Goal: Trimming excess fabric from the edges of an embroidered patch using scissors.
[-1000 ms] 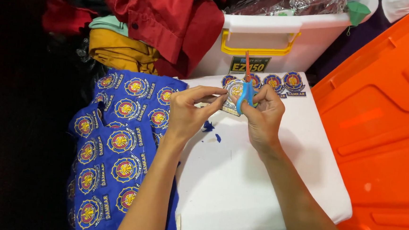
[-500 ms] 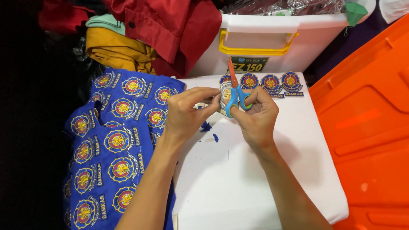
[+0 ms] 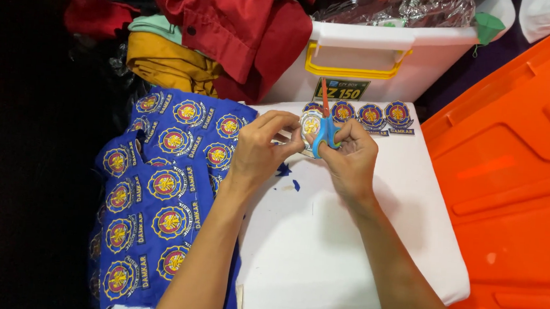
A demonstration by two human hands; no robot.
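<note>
My right hand grips small scissors with blue handles and an orange-red blade pointing up. My left hand pinches a round embroidered patch, blue with a yellow and red emblem, right against the scissors' blades. Both hands meet over the far part of a white lid. A blue fabric sheet covered with several of the same emblems lies to the left, partly under my left forearm. Three cut-out patches sit in a row at the lid's far edge.
A white storage box with a yellow handle stands behind the lid, clear plastic on top. Red, yellow and green clothes pile at the back left. A large orange plastic cover fills the right side. Small blue scraps lie near my hands.
Both hands shifted slightly toward the far edge of the lid, and the scissors tilted from near upright to leaning a little left while working around the patch.
</note>
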